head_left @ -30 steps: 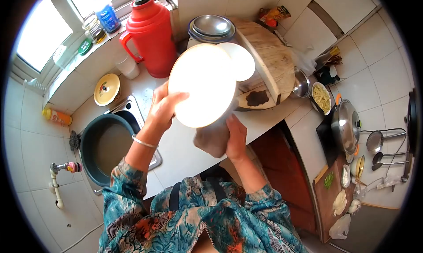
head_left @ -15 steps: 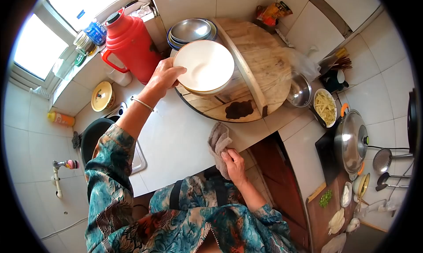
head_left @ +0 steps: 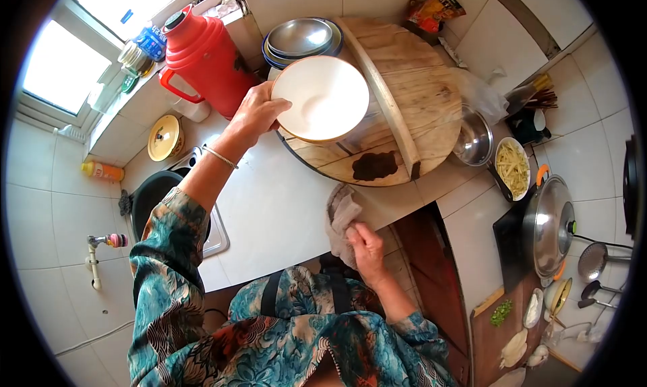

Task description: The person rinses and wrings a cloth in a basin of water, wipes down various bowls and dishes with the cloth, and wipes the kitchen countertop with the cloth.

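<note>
My left hand (head_left: pixel 259 110) grips the left rim of a white bowl (head_left: pixel 322 98) with a brown edge, thumb over the rim. The bowl is over the round wooden board (head_left: pixel 431 110), in front of stacked metal bowls (head_left: pixel 300 36). Whether it touches what is beneath is hidden. A crumpled grey-brown cloth (head_left: pixel 342 218) is held in my right hand (head_left: pixel 367 245), whose fingers are closed on it near the counter's front edge.
A red thermos (head_left: pixel 209 67) stands behind my left hand. At left a dark basin (head_left: pixel 151 205) sits in the sink, near a yellow lidded bowl (head_left: pixel 165 137). On the right are a metal bowl (head_left: pixel 474 136), a dish of pale strips (head_left: pixel 513 168) and a lidded pan (head_left: pixel 549 222).
My left hand has carried the bowl from in front of me back over the wooden board. My right hand and the cloth have come away from the bowl, down toward the counter edge.
</note>
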Demonstrator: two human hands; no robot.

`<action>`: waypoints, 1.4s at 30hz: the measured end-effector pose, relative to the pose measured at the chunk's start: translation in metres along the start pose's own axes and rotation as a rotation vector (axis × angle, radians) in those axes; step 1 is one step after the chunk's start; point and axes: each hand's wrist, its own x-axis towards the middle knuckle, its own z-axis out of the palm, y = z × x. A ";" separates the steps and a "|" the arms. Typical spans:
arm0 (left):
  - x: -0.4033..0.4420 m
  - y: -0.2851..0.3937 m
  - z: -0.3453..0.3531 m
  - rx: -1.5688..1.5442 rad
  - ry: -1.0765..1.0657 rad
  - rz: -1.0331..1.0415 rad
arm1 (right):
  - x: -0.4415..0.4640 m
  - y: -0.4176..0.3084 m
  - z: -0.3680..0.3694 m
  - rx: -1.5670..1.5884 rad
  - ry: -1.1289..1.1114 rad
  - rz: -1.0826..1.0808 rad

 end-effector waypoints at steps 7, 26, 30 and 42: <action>-0.023 0.020 -0.030 -0.030 -0.157 0.113 | 0.031 -0.055 -0.051 0.127 0.366 0.050; -0.070 0.047 -0.015 0.370 -0.655 -0.064 | 0.135 -0.198 0.006 -1.408 -0.469 -1.194; -0.067 0.048 -0.016 0.357 -0.668 -0.045 | 0.126 -0.210 0.014 -1.741 -0.735 -0.952; -0.032 0.052 -0.053 0.340 -0.282 0.178 | 0.093 -0.166 -0.091 -1.093 -1.033 0.070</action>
